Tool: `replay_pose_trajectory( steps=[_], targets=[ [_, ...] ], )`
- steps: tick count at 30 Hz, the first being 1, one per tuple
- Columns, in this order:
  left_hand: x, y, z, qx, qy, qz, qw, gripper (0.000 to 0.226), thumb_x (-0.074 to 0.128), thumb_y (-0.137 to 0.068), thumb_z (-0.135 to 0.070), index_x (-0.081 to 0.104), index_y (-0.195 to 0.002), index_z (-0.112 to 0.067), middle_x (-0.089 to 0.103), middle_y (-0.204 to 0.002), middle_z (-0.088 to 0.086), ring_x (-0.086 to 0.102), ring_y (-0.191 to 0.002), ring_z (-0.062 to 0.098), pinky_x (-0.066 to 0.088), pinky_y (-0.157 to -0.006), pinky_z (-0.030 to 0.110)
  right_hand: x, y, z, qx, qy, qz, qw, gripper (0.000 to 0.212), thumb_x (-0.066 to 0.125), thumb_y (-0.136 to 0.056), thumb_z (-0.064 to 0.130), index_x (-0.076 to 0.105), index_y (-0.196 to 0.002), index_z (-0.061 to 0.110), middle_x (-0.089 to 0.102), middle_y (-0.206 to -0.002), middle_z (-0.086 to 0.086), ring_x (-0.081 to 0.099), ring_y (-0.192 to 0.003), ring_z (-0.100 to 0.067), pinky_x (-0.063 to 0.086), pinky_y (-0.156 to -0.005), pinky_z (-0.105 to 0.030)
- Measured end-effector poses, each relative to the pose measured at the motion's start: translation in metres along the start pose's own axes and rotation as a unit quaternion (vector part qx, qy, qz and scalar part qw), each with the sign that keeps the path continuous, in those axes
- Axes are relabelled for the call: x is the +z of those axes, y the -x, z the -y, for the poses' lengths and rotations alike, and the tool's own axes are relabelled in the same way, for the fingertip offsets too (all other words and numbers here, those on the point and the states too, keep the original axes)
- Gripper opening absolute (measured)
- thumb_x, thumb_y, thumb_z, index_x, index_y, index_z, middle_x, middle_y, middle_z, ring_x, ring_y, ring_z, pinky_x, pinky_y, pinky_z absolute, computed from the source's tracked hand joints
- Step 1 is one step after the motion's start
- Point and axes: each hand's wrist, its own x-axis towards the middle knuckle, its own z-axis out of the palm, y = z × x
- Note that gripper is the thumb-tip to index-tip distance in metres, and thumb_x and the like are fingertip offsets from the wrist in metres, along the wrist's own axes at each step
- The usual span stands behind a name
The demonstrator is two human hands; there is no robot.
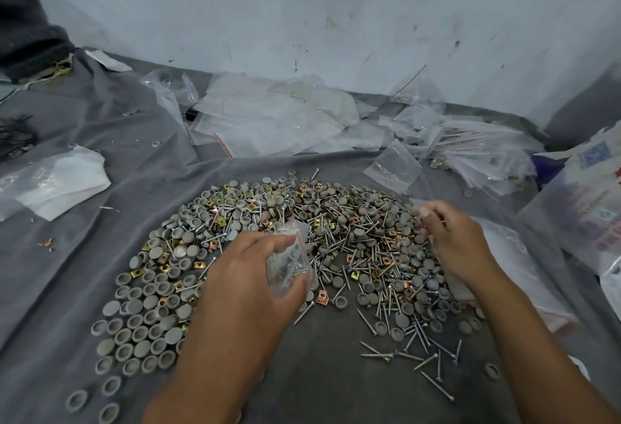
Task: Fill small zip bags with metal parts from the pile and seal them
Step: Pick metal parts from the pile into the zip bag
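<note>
The left hand (248,265) grips a small zip bag (290,262) just above the near middle of the pile (268,255), fingers and thumb curled round its clear sides. The bag already holds several screws, and its mouth seems to be turned up and to the right, probably so the other hand can drop parts straight in. The right hand (450,238) is over the right part of the pile with its fingers curled down among the parts; it looks to be pinching something small, but what it holds, if anything, cannot be made out. The pile lies spread on a grey cloth (319,373), a mix of grey caps (134,333), screws (413,349) and brass clips (137,273), likely fanned out flat so each kind can be picked singly. Empty bags (268,114) lie at the far side, and filled bags (484,151) are heaped at the far right, out of the working space. The bag in hand is not yet sealed; filling appears to be under way
</note>
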Motion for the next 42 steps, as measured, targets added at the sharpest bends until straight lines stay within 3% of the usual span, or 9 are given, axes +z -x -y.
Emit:
replay_pose_trajectory(
  steps=[4, 8, 13, 17, 24, 27, 32, 37, 42],
  targets=[
    [0.002, 0.0, -0.003, 0.008, -0.003, 0.006, 1.0, 0.046, 0.078, -0.074, -0.045, 0.067, -0.116, -0.031, 0.053, -0.097, -0.024, 0.051, -0.08, -0.008, 0.039, -0.065, 0.007, -0.007, 0.042, 0.074, -0.139, -0.071, 0.03, 0.987, 0.023, 0.047, -0.1, 0.053, 0.066, -0.097, 0.04, 0.066, -0.087, 0.018, 0.062, -0.082, 0.002, 0.042, -0.067, -0.008],
    [0.004, 0.001, -0.005, 0.021, -0.002, 0.026, 0.999, 0.037, 0.075, -0.072, -0.041, 0.071, -0.104, -0.025, 0.054, -0.094, -0.02, 0.048, -0.073, -0.009, 0.034, -0.061, 0.005, 0.017, 0.084, 0.129, -0.276, -0.037, 0.093, 0.956, 0.013, 0.064, -0.096, 0.041, 0.07, -0.091, 0.031, 0.057, -0.086, 0.024, 0.056, -0.082, 0.007, 0.037, -0.074, -0.007],
    [0.007, 0.001, -0.002, 0.018, -0.026, 0.039, 0.999, 0.031, 0.08, -0.073, -0.031, 0.071, -0.102, -0.024, 0.056, -0.098, -0.015, 0.054, -0.082, 0.004, 0.04, -0.068, 0.016, 0.038, 0.092, 0.135, -0.239, 0.04, 0.082, 0.967, 0.016, 0.066, -0.093, 0.039, 0.07, -0.101, 0.025, 0.052, -0.093, 0.017, 0.053, -0.084, -0.003, 0.044, -0.076, -0.021],
    [0.008, 0.0, -0.001, 0.024, -0.006, 0.037, 0.999, 0.03, 0.067, -0.072, -0.04, 0.071, -0.099, -0.026, 0.057, -0.098, -0.017, 0.055, -0.083, 0.004, 0.043, -0.072, 0.022, 0.039, 0.099, 0.139, -0.215, 0.002, 0.018, 0.976, 0.016, 0.079, -0.084, 0.034, 0.07, -0.095, 0.027, 0.061, -0.088, 0.014, 0.06, -0.077, -0.008, 0.055, -0.069, -0.033],
    [0.007, 0.001, -0.003, 0.029, 0.015, 0.021, 0.999, 0.037, 0.05, -0.069, -0.05, 0.069, -0.09, -0.026, 0.055, -0.092, -0.019, 0.055, -0.079, 0.003, 0.042, -0.066, 0.021, 0.045, 0.105, 0.14, -0.252, 0.007, -0.086, 0.964, 0.028, 0.091, -0.07, 0.025, 0.065, -0.081, 0.026, 0.064, -0.079, 0.015, 0.059, -0.072, -0.008, 0.054, -0.056, -0.03],
    [0.006, 0.0, -0.002, 0.02, -0.005, 0.03, 0.999, 0.023, 0.07, -0.073, -0.038, 0.069, -0.093, -0.028, 0.052, -0.093, -0.022, 0.054, -0.081, 0.002, 0.038, -0.066, 0.017, 0.048, 0.105, 0.139, -0.235, -0.02, -0.076, 0.969, 0.024, 0.088, -0.074, 0.027, 0.068, -0.087, 0.028, 0.068, -0.085, 0.016, 0.064, -0.077, -0.005, 0.056, -0.063, -0.029],
    [0.005, 0.001, -0.002, 0.011, -0.025, 0.038, 0.999, 0.043, 0.078, -0.076, -0.044, 0.068, -0.114, -0.03, 0.052, -0.098, -0.023, 0.051, -0.076, -0.007, 0.037, -0.066, 0.002, 0.022, 0.074, 0.095, -0.121, -0.043, -0.058, 0.99, 0.012, 0.074, -0.089, 0.033, 0.068, -0.098, 0.038, 0.069, -0.091, 0.023, 0.065, -0.084, 0.006, 0.05, -0.075, -0.012],
    [0.003, 0.004, -0.004, 0.011, -0.02, 0.046, 0.999, 0.045, 0.071, -0.078, -0.051, 0.062, -0.119, -0.036, 0.047, -0.098, -0.029, 0.051, -0.08, -0.01, 0.034, -0.077, -0.005, -0.001, 0.018, 0.008, 0.128, 0.196, 0.115, 0.965, 0.033, 0.066, -0.096, 0.017, 0.067, -0.127, 0.027, 0.068, -0.125, -0.009, 0.064, -0.109, -0.028, 0.053, -0.094, -0.041],
    [0.005, 0.002, 0.0, 0.007, -0.024, 0.041, 0.999, 0.047, 0.072, -0.077, -0.052, 0.062, -0.12, -0.037, 0.048, -0.099, -0.028, 0.051, -0.08, -0.01, 0.036, -0.072, -0.004, 0.008, 0.007, -0.012, 0.096, 0.212, 0.095, 0.968, 0.016, 0.071, -0.093, 0.022, 0.069, -0.092, 0.037, 0.072, -0.104, 0.001, 0.064, -0.091, -0.021, 0.055, -0.08, -0.038]
  ],
)
